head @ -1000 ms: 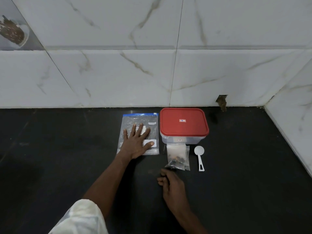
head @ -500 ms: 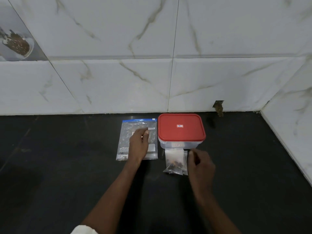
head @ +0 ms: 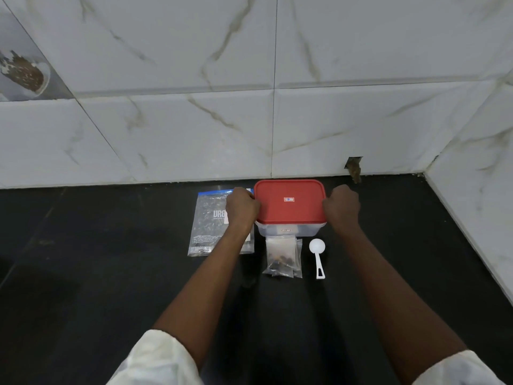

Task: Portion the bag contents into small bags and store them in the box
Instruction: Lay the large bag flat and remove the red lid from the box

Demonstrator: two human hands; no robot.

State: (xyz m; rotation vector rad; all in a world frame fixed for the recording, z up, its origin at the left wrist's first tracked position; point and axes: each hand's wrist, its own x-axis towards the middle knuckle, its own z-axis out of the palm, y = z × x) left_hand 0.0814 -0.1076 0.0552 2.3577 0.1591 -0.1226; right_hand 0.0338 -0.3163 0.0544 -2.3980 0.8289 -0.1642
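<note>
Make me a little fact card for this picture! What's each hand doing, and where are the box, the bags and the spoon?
left hand: grips the left edge of the red lid
right hand: grips the lid's right edge
box: clear, lid on, near the tiled wall
big zip bag: flat on the black counter, left of the box, partly hidden by the left arm
small bags: piled in front of the box, dark pieces inside
white scoop: right of the small bags, bowl end toward the box

Both forearms extend from the lower frame toward centre. Fingers curled, the left hand (head: pixel 242 207) and right hand (head: pixel 341 208) grip opposite edges of the red lid (head: pixel 288 213).
</note>
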